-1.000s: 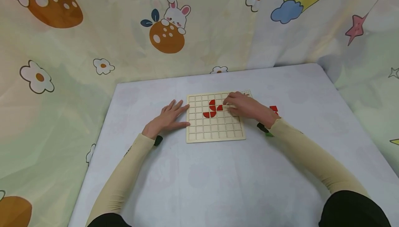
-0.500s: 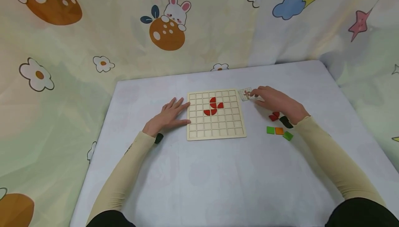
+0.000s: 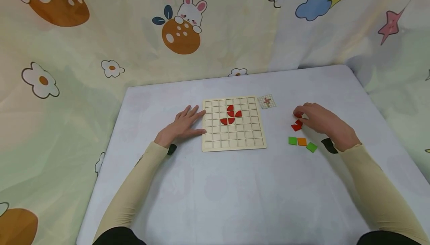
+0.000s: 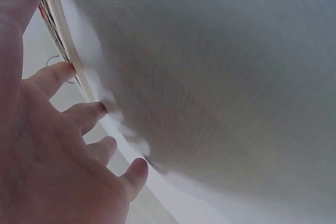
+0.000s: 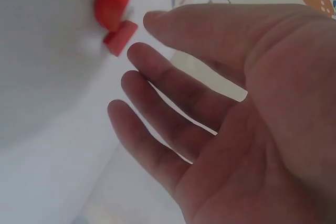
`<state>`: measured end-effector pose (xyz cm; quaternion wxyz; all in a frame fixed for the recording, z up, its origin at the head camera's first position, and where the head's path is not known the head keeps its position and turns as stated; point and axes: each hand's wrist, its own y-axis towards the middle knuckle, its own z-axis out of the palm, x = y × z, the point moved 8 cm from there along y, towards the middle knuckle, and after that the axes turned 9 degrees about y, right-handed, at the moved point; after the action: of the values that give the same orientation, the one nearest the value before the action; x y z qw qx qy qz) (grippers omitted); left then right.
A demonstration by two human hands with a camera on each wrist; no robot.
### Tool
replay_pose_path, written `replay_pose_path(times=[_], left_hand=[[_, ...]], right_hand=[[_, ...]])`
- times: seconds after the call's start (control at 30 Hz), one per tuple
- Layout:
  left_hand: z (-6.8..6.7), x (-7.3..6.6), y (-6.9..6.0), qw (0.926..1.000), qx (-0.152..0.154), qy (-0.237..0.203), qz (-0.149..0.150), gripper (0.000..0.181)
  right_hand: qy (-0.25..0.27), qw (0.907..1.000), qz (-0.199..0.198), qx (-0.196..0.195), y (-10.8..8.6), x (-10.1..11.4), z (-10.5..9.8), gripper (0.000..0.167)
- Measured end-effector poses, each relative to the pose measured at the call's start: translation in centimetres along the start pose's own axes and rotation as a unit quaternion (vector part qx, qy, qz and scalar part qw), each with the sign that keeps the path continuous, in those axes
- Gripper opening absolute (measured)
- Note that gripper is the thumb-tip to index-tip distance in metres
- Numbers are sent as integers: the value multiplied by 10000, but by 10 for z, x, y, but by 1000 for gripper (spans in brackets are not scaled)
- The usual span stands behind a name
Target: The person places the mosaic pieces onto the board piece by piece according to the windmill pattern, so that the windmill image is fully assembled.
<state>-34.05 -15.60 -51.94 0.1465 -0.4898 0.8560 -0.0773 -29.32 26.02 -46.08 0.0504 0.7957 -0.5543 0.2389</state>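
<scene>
A pale wooden grid board [image 3: 215, 140] lies on the table with several red curved pieces [image 3: 230, 120] set in its squares. My left hand [image 3: 179, 125], fingers spread, touches the board's left edge with thumb and index fingertip; the left wrist view shows those tips against the board's side [image 4: 63, 30]. To the right of the board, my right hand [image 3: 320, 120] hovers over a small cluster of loose red pieces [image 3: 296, 127]. In the right wrist view, its loosely bent fingers hold nothing, and the red pieces [image 5: 113, 6] lie just beyond the thumb and index fingertip.
A small pattern card [image 3: 267, 101] lies at the board's upper right corner. Below the red pieces are a green square [image 3: 292, 140], an orange square [image 3: 302, 141] and another green square [image 3: 311, 147]. A patterned cloth [image 3: 134, 32] hangs behind the table [image 3: 215, 192].
My right hand has moved right, from over the board past the pattern card to the loose red pieces, uncovering the card and coloured squares. The left hand has stayed at the board's edge.
</scene>
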Motion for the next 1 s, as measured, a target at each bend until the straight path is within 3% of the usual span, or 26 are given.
replay_pose_path(times=[0.4,0.7,1.0], left_hand=[[-2,-1,1,10000,-15,-71,0,89],[-4,-2,1,9999,-50,-104,15,88],[0,-1,-1,10000,24,-70,6,89]], right_hand=[[126,9997,158,-170,-19,-3,16,22],[164,9983,560,-77,-18,-2,28,28],[220,9978,581,-213,-18,-3,32,29]])
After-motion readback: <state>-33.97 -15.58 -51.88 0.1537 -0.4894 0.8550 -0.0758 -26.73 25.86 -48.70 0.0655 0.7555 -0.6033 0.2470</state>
